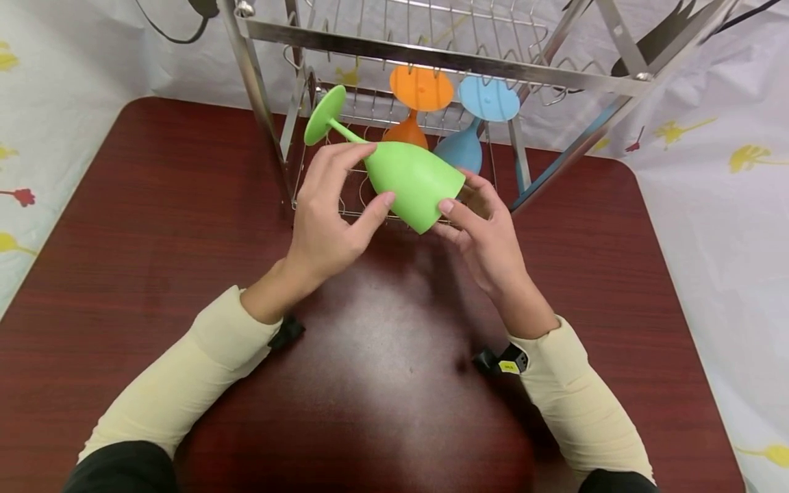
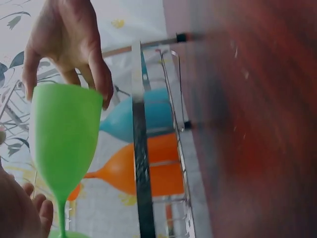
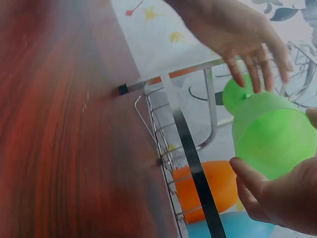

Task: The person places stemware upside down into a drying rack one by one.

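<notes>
A green plastic goblet (image 1: 414,181) is held tilted in the air, its foot toward the upper left and its mouth toward the lower right. My right hand (image 1: 493,239) grips the bowl by the rim, thumb on one side and fingers on the other. Around the stem end of the bowl is my left hand (image 1: 327,212), fingers spread and only loosely bent. From the right wrist view, the left fingertips (image 3: 255,82) appear just off the bowl; contact is hard to tell. The goblet's open mouth (image 3: 277,144) faces the right wrist camera.
A metal two-tier dish rack (image 1: 431,51) stands at the table's back. On its lower tier, an orange goblet (image 1: 422,89) and a blue goblet (image 1: 490,99) stand upside down. The dark red table (image 1: 154,226) lies below, with patterned sheeting (image 1: 709,103) around it.
</notes>
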`<state>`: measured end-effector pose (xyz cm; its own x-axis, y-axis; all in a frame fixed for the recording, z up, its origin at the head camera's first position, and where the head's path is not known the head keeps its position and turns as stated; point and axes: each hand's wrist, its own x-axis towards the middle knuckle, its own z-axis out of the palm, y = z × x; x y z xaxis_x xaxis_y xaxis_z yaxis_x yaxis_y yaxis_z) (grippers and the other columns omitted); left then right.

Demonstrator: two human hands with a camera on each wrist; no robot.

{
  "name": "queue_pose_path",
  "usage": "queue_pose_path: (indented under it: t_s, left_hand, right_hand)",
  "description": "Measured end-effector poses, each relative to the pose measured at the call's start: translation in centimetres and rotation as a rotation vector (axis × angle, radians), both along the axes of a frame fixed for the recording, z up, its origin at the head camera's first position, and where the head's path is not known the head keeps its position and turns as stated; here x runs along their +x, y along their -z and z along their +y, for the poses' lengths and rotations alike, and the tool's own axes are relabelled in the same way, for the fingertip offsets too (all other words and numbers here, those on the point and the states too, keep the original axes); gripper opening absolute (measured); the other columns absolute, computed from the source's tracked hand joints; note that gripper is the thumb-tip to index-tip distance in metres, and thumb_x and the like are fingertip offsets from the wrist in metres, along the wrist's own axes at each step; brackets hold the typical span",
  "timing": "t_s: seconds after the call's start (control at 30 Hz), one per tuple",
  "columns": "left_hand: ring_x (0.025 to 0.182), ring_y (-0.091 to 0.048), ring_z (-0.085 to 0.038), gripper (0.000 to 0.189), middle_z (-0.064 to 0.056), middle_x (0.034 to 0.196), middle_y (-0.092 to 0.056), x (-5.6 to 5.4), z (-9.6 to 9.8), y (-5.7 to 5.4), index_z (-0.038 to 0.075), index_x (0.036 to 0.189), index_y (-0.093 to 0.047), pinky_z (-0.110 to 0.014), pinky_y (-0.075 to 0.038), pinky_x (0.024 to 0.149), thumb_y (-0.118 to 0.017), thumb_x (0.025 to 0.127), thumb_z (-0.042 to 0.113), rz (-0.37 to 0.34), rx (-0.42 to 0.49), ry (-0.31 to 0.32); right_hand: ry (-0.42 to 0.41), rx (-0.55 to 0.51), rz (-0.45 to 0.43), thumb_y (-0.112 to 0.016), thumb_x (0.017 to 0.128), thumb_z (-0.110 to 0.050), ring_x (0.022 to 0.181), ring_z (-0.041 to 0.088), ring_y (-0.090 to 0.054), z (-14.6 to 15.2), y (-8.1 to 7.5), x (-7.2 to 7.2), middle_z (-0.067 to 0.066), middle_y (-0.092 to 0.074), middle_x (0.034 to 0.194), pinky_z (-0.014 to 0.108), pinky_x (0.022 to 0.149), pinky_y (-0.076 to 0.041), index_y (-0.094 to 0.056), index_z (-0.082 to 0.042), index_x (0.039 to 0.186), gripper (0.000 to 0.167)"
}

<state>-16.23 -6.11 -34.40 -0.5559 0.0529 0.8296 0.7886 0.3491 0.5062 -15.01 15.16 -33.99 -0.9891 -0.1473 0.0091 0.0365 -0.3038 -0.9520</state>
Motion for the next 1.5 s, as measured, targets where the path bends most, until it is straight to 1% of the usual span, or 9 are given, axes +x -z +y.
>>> queue_pose_path:
  t_s: [0.13, 0.27, 0.43, 0.6, 0.73, 0.93, 1.03, 1.2, 1.5]
  left_hand:
    - [0.104, -0.059, -0.024, 0.039, -0.017, 0.11, -0.062, 0.5, 0.2, 0.4, -0.004, 0.121, -0.06, -0.032, -0.051, 0.086, -0.069, 0.088, 0.014, -0.201, 0.19, 0.05]
    - [0.098, -0.06, -0.021, 0.034, -0.017, 0.105, -0.061, 0.9, 0.5, 0.4, -0.005, 0.12, -0.057, -0.028, -0.052, 0.076, -0.066, 0.09, 0.009, -0.389, 0.38, 0.112]
    - [0.086, -0.06, -0.019, 0.035, -0.01, 0.099, -0.059, 0.9, 0.8, 0.1, -0.006, 0.122, -0.053, -0.024, -0.051, 0.071, -0.064, 0.091, 0.005, -0.575, 0.517, 0.164]
    - [0.088, -0.062, -0.018, 0.042, -0.008, 0.102, -0.059, 0.8, 1.1, -0.2, -0.006, 0.129, -0.048, -0.026, -0.053, 0.077, -0.062, 0.092, 0.007, -0.721, 0.624, 0.247]
    - [0.101, -0.061, -0.02, 0.045, -0.014, 0.113, -0.059, 0.6, 1.2, -0.3, -0.005, 0.132, -0.047, -0.029, -0.052, 0.088, -0.062, 0.092, 0.007, -0.74, 0.663, 0.3]
    - [0.119, -0.054, -0.023, 0.05, -0.017, 0.13, -0.054, 0.4, 1.3, -0.4, -0.002, 0.135, -0.046, -0.033, -0.046, 0.101, -0.065, 0.089, 0.007, -0.741, 0.643, 0.344]
    - [0.119, -0.055, -0.023, 0.05, -0.017, 0.13, -0.054, 0.3, 1.4, -0.5, -0.001, 0.133, -0.047, -0.034, -0.046, 0.101, -0.066, 0.087, 0.005, -0.743, 0.643, 0.357]
    - [0.115, -0.056, -0.023, 0.05, -0.016, 0.126, -0.056, 0.2, 1.5, -0.7, 0.001, 0.13, -0.048, -0.033, -0.047, 0.1, -0.07, 0.085, 0.003, -0.743, 0.636, 0.34]
    - [0.114, -0.057, -0.023, 0.051, -0.016, 0.126, -0.055, 0.2, 1.5, -1.0, 0.001, 0.131, -0.047, -0.033, -0.048, 0.099, -0.07, 0.085, 0.002, -0.769, 0.61, 0.341]
  right_hand:
    - [-0.071, -0.132, -0.09, -0.059, 0.092, -0.01, 0.109, 0.026, -0.058, 0.2, 0.1, -0.1, 0.01, -0.049, 0.13, 0.039, 0.085, -0.056, -0.047, -0.009, 0.134, 0.044]
    - [-0.166, -0.235, -0.169, -0.061, 0.093, -0.016, 0.114, 0.029, -0.057, 0.5, 0.2, -0.3, 0.011, -0.048, 0.136, 0.042, 0.09, -0.054, -0.042, -0.009, 0.141, 0.053]
    - [-0.205, -0.346, -0.291, -0.062, 0.092, -0.018, 0.129, 0.034, -0.042, 0.7, 0.3, -0.5, 0.014, -0.04, 0.144, 0.046, 0.093, -0.052, -0.036, -0.012, 0.146, 0.06]
    - [-0.228, -0.408, -0.363, -0.06, 0.094, -0.02, 0.134, 0.039, -0.035, 0.8, 0.4, -0.5, 0.016, -0.035, 0.148, 0.047, 0.094, -0.051, -0.034, -0.013, 0.148, 0.061]
    - [-0.267, -0.433, -0.401, -0.06, 0.094, -0.023, 0.129, 0.039, -0.038, 0.8, 0.6, -0.6, 0.015, -0.036, 0.146, 0.046, 0.093, -0.052, -0.036, -0.013, 0.147, 0.059]
    - [-0.299, -0.441, -0.428, -0.06, 0.094, -0.025, 0.12, 0.037, -0.049, 0.6, 0.8, -0.7, 0.016, -0.041, 0.14, 0.044, 0.092, -0.053, -0.038, -0.012, 0.146, 0.058]
    - [-0.306, -0.446, -0.431, -0.06, 0.095, -0.025, 0.118, 0.037, -0.05, 0.5, 0.9, -0.7, 0.016, -0.041, 0.14, 0.044, 0.092, -0.053, -0.038, -0.012, 0.146, 0.058]
    - [-0.321, -0.461, -0.436, -0.058, 0.095, -0.025, 0.118, 0.037, -0.051, 0.4, 0.9, -0.7, 0.017, -0.04, 0.141, 0.045, 0.093, -0.052, -0.037, -0.012, 0.147, 0.058]
    - [-0.341, -0.464, -0.436, -0.058, 0.095, -0.026, 0.119, 0.037, -0.052, 0.4, 1.1, -0.7, 0.017, -0.041, 0.139, 0.045, 0.094, -0.052, -0.035, -0.011, 0.147, 0.058]
